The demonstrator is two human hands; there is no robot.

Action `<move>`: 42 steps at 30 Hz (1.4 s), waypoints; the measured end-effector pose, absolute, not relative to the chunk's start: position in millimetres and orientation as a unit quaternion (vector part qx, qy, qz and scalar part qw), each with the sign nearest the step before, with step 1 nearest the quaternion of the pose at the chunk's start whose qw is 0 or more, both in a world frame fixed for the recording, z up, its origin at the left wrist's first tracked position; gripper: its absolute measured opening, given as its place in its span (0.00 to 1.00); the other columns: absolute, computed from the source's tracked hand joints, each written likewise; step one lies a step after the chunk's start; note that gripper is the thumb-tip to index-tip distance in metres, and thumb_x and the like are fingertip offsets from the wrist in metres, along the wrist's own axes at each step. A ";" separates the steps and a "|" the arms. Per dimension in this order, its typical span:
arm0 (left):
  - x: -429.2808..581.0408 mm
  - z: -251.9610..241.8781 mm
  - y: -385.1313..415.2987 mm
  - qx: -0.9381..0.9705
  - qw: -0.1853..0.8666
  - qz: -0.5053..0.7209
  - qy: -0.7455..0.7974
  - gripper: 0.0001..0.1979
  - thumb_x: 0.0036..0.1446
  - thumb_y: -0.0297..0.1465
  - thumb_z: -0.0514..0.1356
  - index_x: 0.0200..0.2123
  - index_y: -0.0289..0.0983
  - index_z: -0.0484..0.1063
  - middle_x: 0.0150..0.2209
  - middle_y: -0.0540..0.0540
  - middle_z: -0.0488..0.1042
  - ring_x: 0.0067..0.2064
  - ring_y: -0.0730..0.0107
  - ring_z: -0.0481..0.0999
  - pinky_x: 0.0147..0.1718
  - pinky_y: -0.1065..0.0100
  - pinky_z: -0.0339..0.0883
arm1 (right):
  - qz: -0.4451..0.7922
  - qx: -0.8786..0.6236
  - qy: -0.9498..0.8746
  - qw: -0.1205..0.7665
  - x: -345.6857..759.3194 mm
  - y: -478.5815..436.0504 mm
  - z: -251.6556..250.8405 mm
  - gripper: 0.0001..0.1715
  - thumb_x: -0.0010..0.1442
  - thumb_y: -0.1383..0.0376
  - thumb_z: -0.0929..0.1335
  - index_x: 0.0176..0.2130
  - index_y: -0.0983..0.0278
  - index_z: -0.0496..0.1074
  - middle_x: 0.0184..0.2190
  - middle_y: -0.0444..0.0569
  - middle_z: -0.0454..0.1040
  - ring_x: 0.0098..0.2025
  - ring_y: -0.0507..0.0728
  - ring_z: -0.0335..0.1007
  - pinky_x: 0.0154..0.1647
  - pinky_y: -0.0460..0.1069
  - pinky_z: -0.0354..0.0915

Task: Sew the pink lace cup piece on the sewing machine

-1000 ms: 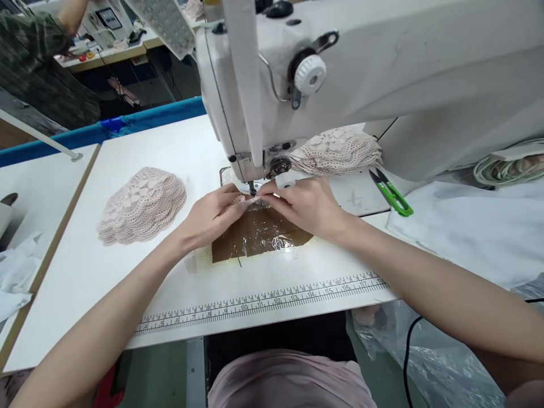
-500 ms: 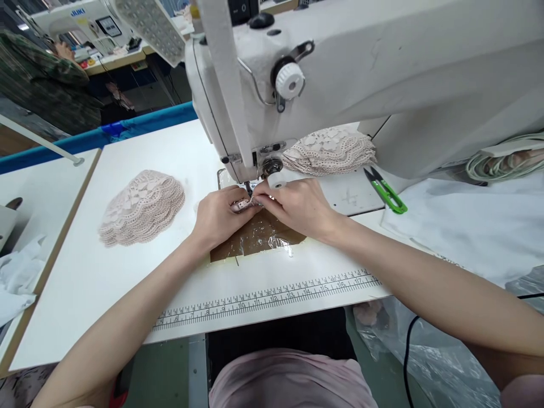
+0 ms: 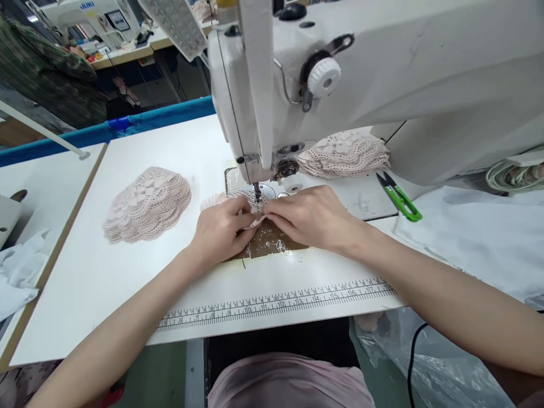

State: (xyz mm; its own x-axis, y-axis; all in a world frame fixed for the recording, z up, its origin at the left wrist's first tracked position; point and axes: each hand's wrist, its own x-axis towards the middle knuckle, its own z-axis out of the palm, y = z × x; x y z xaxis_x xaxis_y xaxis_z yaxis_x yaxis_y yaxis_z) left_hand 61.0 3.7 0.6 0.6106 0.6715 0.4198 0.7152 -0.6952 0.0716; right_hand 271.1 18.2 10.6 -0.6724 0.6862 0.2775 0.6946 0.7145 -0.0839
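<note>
A pale pink lace piece [image 3: 245, 194] lies under the presser foot [image 3: 258, 192] of a white sewing machine [image 3: 365, 62]. My left hand [image 3: 223, 226] pinches the near edge of the lace, just left of the needle area. From the right, my right hand [image 3: 312, 215] pinches the same edge with thumb and forefinger, its fingertips close to the left ones. Part of the lace is hidden beneath the left fingers. Below both hands is a brown patch under clear film [image 3: 272, 241] on the tabletop.
One stack of lace pieces [image 3: 148, 204] lies left; another stack [image 3: 346, 153] sits behind the needle. Green thread snips [image 3: 399, 198] and white cloth [image 3: 463, 232] are at right. A printed ruler [image 3: 272, 306] runs along the front edge. A person in a patterned sleeve [image 3: 46, 73] is far left.
The lace has spread out flatter behind my fingers, to the left of the needle. Both hands have drawn slightly nearer to me, still pinching the edge. The camera view has shifted a little.
</note>
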 end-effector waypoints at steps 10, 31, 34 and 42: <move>66.5 2.5 -18.3 -0.904 0.177 -0.144 -0.362 0.11 0.64 0.27 0.55 0.45 0.34 0.76 0.50 0.44 0.77 0.55 0.55 0.73 0.46 0.55 0.65 | -0.077 -0.301 -0.938 0.154 270.4 10.1 8.7 0.11 0.56 0.77 0.62 0.29 0.66 0.70 0.23 0.44 0.73 0.22 0.50 0.62 0.26 0.49 0.47; 60.4 0.0 -9.1 -0.900 0.138 -0.141 -0.389 0.15 0.66 0.28 0.52 0.51 0.36 0.74 0.50 0.43 0.77 0.55 0.56 0.74 0.60 0.45 0.57 | -0.122 -0.306 -0.933 0.142 266.6 11.2 4.0 0.12 0.60 0.78 0.62 0.38 0.69 0.73 0.31 0.48 0.79 0.26 0.52 0.70 0.26 0.49 0.53; 58.9 -1.0 -4.6 -0.898 0.134 -0.141 -0.395 0.16 0.65 0.28 0.52 0.52 0.38 0.74 0.51 0.43 0.77 0.56 0.57 0.73 0.61 0.44 0.55 | -0.132 -0.313 -0.930 0.140 265.7 14.2 3.3 0.12 0.62 0.78 0.62 0.39 0.69 0.73 0.31 0.49 0.79 0.27 0.51 0.69 0.24 0.49 0.51; 58.0 -2.3 -1.6 -0.894 0.132 -0.152 -0.399 0.15 0.66 0.31 0.52 0.52 0.38 0.73 0.52 0.42 0.76 0.56 0.55 0.73 0.62 0.38 0.53 | -0.136 -0.343 -0.922 0.117 266.8 21.2 -3.0 0.13 0.61 0.76 0.63 0.42 0.68 0.74 0.34 0.45 0.80 0.27 0.52 0.72 0.21 0.49 0.47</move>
State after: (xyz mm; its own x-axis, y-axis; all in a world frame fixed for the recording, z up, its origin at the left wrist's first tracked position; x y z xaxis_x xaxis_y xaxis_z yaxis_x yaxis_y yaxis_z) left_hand 58.0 -1.6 -2.3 0.6346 0.6743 0.3776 0.7547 -0.6459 -0.1150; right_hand 266.8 21.2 -3.0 -0.7379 0.6005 0.3080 0.6637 0.7284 0.1701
